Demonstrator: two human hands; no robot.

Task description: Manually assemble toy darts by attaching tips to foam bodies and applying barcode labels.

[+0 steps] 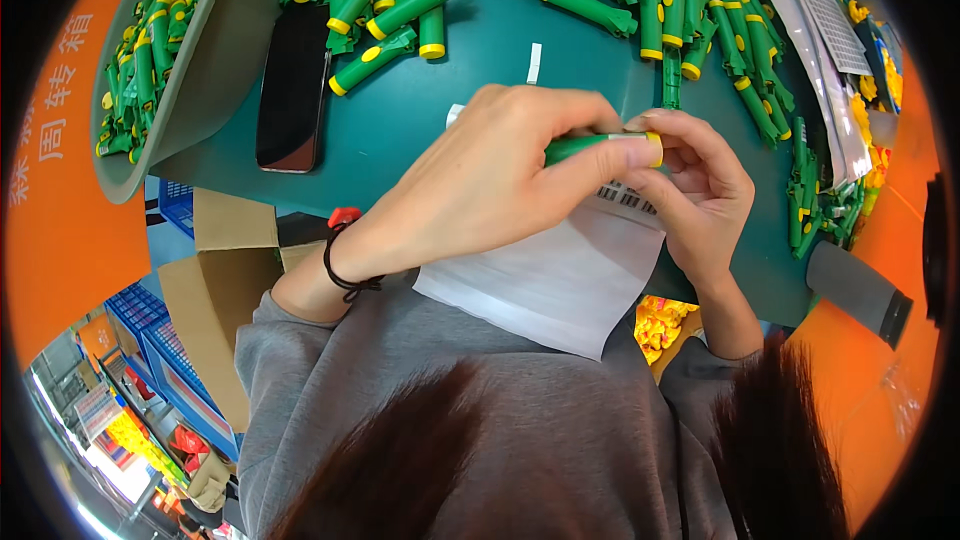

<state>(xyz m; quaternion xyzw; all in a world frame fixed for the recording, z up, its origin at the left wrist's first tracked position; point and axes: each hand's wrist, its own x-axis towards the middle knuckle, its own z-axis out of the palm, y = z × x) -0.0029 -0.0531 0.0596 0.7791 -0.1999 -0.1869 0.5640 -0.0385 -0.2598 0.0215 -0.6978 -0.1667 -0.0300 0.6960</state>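
Note:
My left hand is closed round a green tube with a yellow end cap, its thumb lying along the side near the cap. Close against that yellow end, my right hand has its fingers curled and its thumb over the top edge of a white label sheet. Small barcode-like labels show along that edge, and the sheet hangs down in front of my grey top. How the right fingers grip behind the sheet is partly hidden. A loose white strip lies on the green table mat beyond my hands.
Many green tubes with yellow caps are heaped along the far side. A grey bin at left holds more, beside a black phone. At right lie label sheets and a grey cylinder. An open carton stands lower left.

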